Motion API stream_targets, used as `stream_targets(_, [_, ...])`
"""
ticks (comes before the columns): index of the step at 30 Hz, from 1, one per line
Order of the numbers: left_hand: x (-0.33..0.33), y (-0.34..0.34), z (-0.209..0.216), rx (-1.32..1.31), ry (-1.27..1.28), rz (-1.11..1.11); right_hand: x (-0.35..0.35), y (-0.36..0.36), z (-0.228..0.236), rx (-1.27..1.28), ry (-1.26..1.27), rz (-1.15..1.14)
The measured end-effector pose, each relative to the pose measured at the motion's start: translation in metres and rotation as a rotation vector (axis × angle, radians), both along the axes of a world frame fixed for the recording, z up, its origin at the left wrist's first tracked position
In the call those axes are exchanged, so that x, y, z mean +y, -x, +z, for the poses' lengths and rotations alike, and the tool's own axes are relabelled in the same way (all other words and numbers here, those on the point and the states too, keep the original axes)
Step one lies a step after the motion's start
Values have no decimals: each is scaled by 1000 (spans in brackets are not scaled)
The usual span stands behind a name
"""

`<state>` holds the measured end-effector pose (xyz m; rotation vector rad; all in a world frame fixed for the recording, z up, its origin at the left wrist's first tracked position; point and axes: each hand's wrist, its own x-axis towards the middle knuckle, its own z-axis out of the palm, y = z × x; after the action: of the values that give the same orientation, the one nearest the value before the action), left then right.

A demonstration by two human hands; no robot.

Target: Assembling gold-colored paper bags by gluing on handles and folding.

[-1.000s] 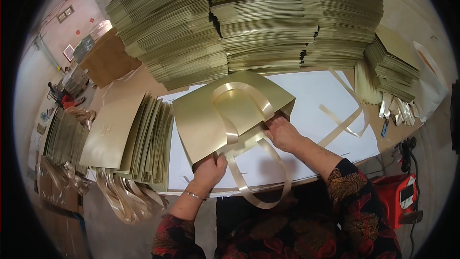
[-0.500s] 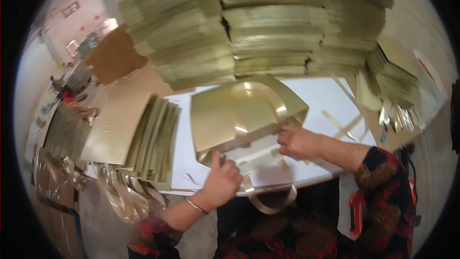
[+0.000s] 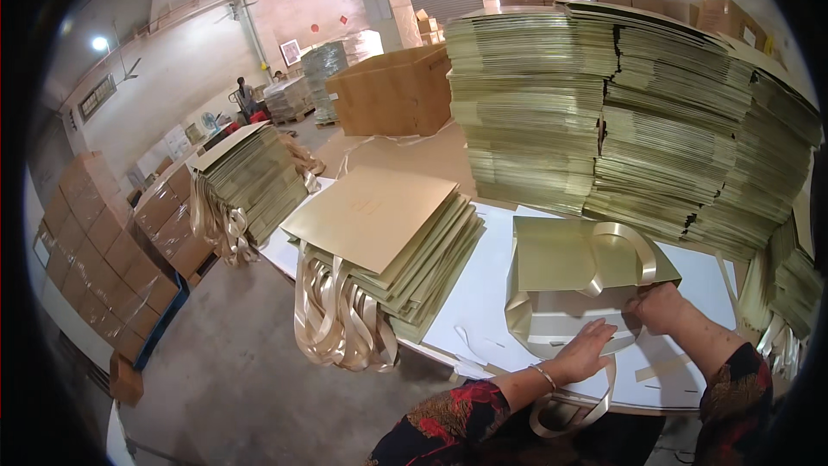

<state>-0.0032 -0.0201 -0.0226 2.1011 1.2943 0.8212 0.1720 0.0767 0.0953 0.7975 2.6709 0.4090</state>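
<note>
A gold paper gift bag [image 3: 561, 252] lies on its side on the white table, its mouth toward me and its white inside showing. One ribbon handle [image 3: 642, 250] arches over the upper panel; the other handle [image 3: 569, 431] hangs over the table's front edge. My left hand [image 3: 588, 352] rests at the lower part of the mouth, fingers stretched out, holding nothing. Bent fingers of my right hand [image 3: 660, 307] grip the right edge of the bag's mouth; their tips are partly hidden.
A stack of flat gold bags [image 3: 379, 220] with dangling ribbons stands left of the bag, another stack [image 3: 254, 177] beyond it. Tall piles of flat bags [image 3: 535, 112] rise behind. A cardboard box [image 3: 388, 91] stands farther back. Ribbon strips [image 3: 664, 369] lie on the white tabletop [image 3: 457, 311].
The view has swung left and up, showing more of the room. My left hand has gone from the left edge of the bag's mouth toward its middle, and its fingers have straightened.
</note>
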Motion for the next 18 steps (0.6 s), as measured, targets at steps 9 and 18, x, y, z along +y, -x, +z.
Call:
stream_targets(9, [0, 2, -4, 75, -56, -64, 11, -20, 8, 81, 207, -16])
stream_targets(18, [18, -3, -12, -202, -379, 8, -105, -40, -33, 754, 168, -327])
